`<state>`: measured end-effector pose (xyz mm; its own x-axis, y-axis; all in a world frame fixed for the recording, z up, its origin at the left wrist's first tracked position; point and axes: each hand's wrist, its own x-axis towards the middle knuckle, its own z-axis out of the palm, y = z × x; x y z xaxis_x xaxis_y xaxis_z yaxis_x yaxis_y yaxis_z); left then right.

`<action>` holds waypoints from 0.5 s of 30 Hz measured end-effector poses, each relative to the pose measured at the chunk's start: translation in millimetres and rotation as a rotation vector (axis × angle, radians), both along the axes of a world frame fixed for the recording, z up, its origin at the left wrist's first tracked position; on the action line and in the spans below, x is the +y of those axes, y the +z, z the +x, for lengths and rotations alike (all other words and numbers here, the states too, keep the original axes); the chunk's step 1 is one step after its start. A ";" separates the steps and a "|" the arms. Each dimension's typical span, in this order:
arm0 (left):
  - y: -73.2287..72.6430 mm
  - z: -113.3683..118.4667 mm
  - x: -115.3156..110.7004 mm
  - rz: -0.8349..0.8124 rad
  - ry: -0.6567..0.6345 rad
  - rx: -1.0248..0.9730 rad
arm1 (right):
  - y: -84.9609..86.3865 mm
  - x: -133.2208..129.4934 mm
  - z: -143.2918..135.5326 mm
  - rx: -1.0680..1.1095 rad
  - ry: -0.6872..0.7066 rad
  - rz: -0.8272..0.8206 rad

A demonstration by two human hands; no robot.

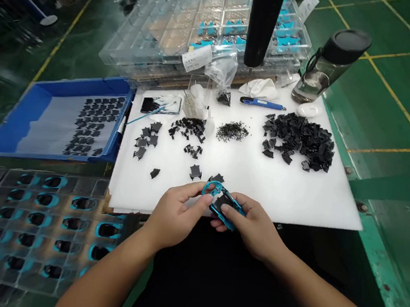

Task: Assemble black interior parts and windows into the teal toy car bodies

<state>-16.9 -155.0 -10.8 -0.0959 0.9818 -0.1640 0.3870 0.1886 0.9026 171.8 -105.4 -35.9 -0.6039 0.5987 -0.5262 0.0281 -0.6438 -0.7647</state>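
Both hands hold one blue plastic frame with black parts in it (228, 208) over the front edge of the white work board (289, 200). My left hand (180, 210) pinches its rounded left end between thumb and fingers. Around its right side my right hand (249, 222) is closed, the thumb lying on the black part in the middle. Just behind the frame lie two dark grey plates with small legs (195, 171), one partly hidden by the frame. A small black curved piece (154, 173) rests farther left.
Piles of black parts (301, 138) and tiny black pins (232, 131) lie on the board, with a blue cutter knife (262, 103) and a bottle (330, 64) behind. At left are a blue tray (4, 127) and a compartment tray (85, 188). A dark post (261, 25) stands at the back.
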 end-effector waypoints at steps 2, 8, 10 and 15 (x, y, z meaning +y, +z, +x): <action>5.9 3.9 12.6 -0.021 -0.058 -0.044 | -1.1 4.8 7.7 0.117 0.016 -0.108; 13.3 3.7 25.3 -0.067 -0.151 -0.119 | -4.0 10.2 15.0 0.221 -0.045 -0.255; 11.8 -14.0 16.7 -0.047 -0.049 -0.034 | -4.2 12.0 15.5 0.235 -0.112 -0.283; 1.4 -86.3 -21.0 -0.027 0.456 0.573 | -8.4 26.2 19.2 0.241 -0.254 -0.339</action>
<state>-103.2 -176.0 -9.4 -0.5721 0.8201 0.0111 0.6747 0.4629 0.5749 191.0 -79.2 -44.3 -0.5896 0.5618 -0.5803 -0.3146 -0.8214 -0.4756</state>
